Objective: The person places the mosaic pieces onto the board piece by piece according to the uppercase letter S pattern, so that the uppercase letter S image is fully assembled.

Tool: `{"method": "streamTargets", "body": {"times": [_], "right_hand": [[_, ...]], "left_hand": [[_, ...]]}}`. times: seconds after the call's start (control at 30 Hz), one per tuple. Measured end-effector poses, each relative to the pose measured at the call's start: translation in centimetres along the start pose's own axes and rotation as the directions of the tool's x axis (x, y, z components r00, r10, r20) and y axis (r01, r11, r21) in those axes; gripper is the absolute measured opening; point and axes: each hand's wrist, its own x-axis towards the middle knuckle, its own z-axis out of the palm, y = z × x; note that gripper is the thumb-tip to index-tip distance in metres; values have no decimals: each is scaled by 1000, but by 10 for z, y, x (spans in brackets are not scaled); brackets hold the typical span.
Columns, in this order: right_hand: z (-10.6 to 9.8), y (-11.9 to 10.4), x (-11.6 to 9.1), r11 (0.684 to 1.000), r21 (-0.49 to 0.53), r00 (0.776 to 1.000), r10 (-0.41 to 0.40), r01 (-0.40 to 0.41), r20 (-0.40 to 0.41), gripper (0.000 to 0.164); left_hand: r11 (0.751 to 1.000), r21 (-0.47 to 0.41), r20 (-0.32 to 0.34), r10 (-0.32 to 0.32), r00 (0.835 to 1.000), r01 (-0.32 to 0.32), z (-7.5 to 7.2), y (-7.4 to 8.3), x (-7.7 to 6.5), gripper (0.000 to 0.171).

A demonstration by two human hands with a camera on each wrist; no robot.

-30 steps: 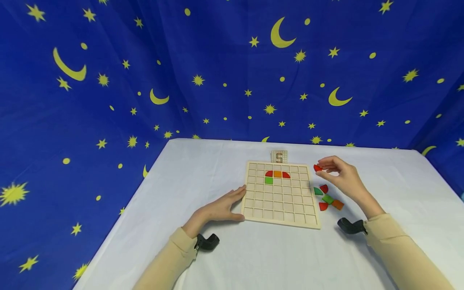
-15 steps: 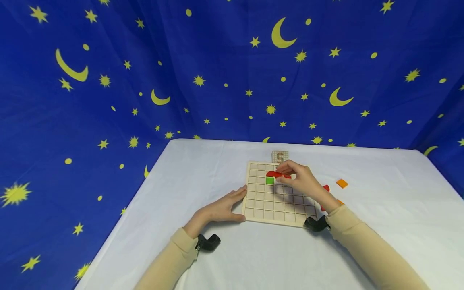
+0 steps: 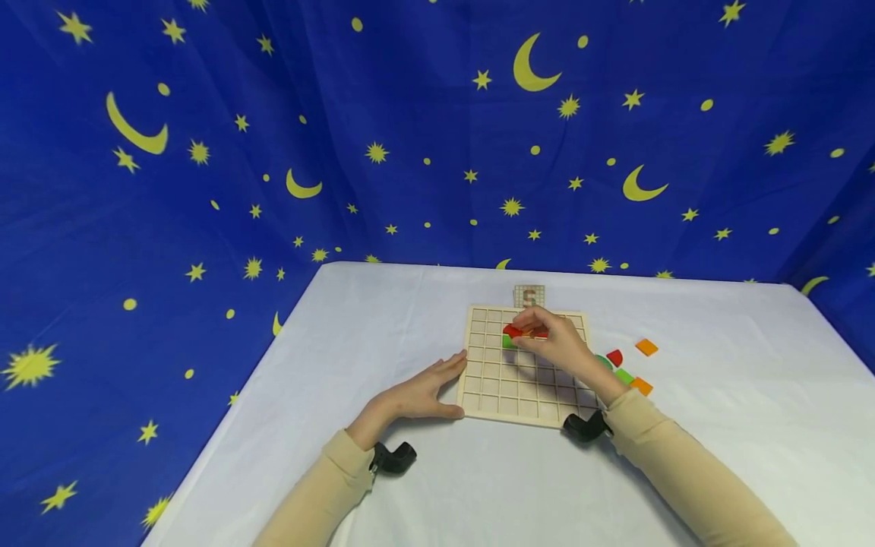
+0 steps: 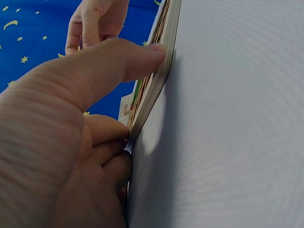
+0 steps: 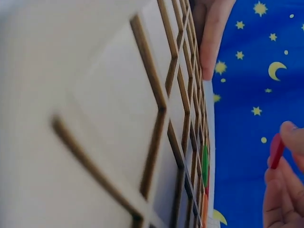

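My right hand [image 3: 557, 346] pinches a red quarter-round tile [image 5: 276, 151] between thumb and fingertips, over the upper part of a wooden grid board [image 3: 492, 396]. In the right wrist view the tile stands clear of the board's surface. Under the fingers, a green square tile [image 3: 508, 342] and some red tiles sit in the grid, partly covered. My left hand [image 3: 427, 391] touches the board's left edge, fingertips on the side and thumb near the lower left corner. The left wrist view has the thumb [image 4: 142, 59] against the wooden edge.
Right of the board lie loose tiles: a red one [image 3: 615, 357], a green square [image 3: 624, 376], two orange squares [image 3: 645, 347] and a dark green one [image 3: 603, 362], partly behind the right wrist. A small pattern card [image 3: 529, 295] lies at the board's far edge.
From beside the loose tiles, my right hand has moved left over the board with the red tile, lately drifting slightly further left. The left hand has stayed at the board's edge.
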Motion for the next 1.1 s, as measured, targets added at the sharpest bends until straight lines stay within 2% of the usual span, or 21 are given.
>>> {"method": "streamTargets", "body": {"times": [0.3,0.6,0.87,1.1], "right_hand": [[13,15,-3,995,-98,997,30,-23,70,28],[17,25,-3,986,-163,993,-18,37,117,26],[18,28,-4,982,-172,990,-58,80,126,26],[20,29,-6,986,-160,992,-21,41,128,26]], "left_hand": [[1000,9,-4,4,1000,-4,0,-1,1,89],[1000,4,-8,7,1000,-7,-1,-1,2,88],[1000,-4,-10,16,1000,-16,0,-1,2,88],[1000,3,-4,6,1000,-6,1,-4,1,88]]}}
